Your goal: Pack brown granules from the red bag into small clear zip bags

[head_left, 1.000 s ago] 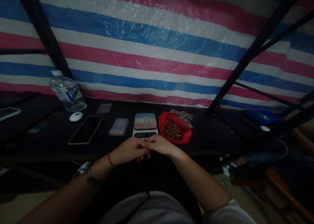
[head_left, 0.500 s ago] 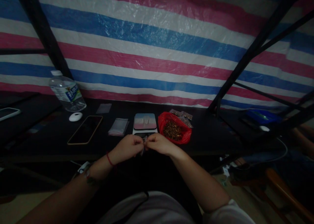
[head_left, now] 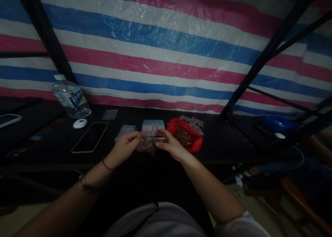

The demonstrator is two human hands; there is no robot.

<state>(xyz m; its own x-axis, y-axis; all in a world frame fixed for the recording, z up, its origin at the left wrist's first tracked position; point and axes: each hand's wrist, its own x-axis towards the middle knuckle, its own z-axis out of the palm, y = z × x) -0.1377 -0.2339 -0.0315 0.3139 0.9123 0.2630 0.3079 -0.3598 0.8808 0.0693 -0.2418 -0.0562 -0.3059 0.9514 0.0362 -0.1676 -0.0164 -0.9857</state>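
Both hands have moved forward from the black desk [head_left: 223,143] edge. The left hand [head_left: 126,147] and right hand [head_left: 169,146] fingers now pinch a small clear plastic bag [head_left: 146,144] over the front of the flat grey digital scale [head_left: 153,125]. Risk: if either pinch loosens, the bag drops.

One head-worn camera looks forward and down from above the person's lap. The left hand [head_left: 124,147] and right hand [head_left: 169,146] sit near, at centre; the black table [head_left: 220,143] spans the middle, and a striped tarp [head_left: 166,39] fills the far side.

The blurred clear bag [head_left: 146,144] half hides the scale [head_left: 153,125].
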